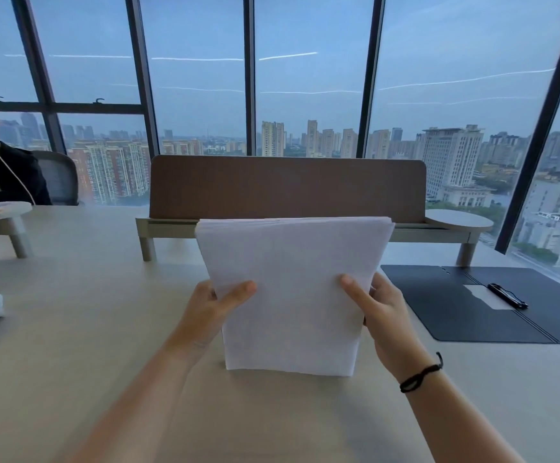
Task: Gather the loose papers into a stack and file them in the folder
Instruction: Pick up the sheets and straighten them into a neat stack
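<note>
Tall windows over a city skyline stand behind a pale table (71, 329). On it a stack of papers (292, 289) stands upright on its bottom edge, gripped on both sides: left hand (211, 309) and right hand (382, 305) each clamp it, thumbs on the near face. An open dark folder (455, 302) lies flat well to the right, a black clip (507, 295) on it.

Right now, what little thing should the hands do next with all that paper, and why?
Probably carry the stack of papers to the right and lay it in the open folder. The left hand and right hand already grip its sides, it stands upright on the table with edges looking even, and the folder lies open beside it with its clip showing.
</note>
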Demonstrator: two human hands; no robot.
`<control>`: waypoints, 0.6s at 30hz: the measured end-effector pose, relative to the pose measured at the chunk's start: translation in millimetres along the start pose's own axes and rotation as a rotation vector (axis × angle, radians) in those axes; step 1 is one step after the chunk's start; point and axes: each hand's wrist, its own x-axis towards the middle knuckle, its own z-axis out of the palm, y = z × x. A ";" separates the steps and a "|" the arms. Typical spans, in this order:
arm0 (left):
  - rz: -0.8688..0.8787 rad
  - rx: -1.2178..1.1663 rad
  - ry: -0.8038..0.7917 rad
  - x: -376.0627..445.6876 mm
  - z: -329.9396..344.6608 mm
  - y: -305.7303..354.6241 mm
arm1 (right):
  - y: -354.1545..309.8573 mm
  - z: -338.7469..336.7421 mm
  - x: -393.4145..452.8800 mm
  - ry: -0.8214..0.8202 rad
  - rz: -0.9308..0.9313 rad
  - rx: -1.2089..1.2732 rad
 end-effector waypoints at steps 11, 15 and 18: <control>-0.126 -0.078 -0.023 6.3 10.6 3.1 | -1.9 9.2 10.9 -0.045 0.089 0.120; -0.163 -0.052 -0.012 0.2 11.6 -6.3 | 10.2 9.7 3.8 -0.045 0.144 0.070; -0.112 -0.016 0.018 10.9 10.7 3.1 | -0.9 10.8 11.8 -0.025 0.065 0.045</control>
